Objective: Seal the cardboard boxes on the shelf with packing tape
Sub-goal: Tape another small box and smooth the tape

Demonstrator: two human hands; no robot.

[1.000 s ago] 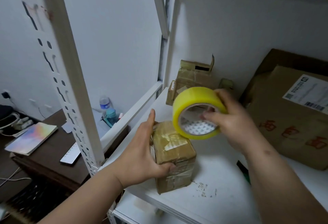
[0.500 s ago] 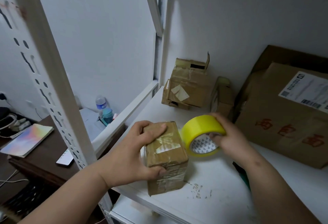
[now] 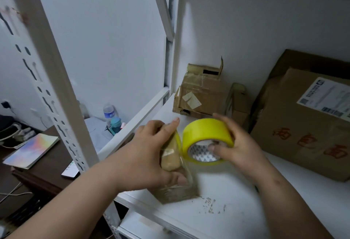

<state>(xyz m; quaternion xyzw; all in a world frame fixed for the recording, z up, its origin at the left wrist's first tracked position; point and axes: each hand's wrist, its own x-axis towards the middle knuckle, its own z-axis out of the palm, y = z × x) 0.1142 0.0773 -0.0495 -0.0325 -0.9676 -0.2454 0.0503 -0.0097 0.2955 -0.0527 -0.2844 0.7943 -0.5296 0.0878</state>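
Note:
A small brown cardboard box (image 3: 173,189) stands near the front edge of the white shelf (image 3: 236,212). My left hand (image 3: 151,155) grips it from the left, fingers curled over its top and thumb on its near face. My right hand (image 3: 234,147) holds a yellow roll of packing tape (image 3: 205,135), fingers in its core. The roll is right beside the box's top right edge, and a clear strip of tape seems to run from it down over the box.
Two small opened boxes (image 3: 202,94) stand at the back of the shelf. A large box with a shipping label (image 3: 310,125) fills the right side. A perforated white upright (image 3: 49,79) stands at left. Below left is a dark desk (image 3: 41,170) with a notebook and bottles.
My right hand brought the tape roll down from above to the box's top right edge. My left hand shifted from the box's side to grip over its top.

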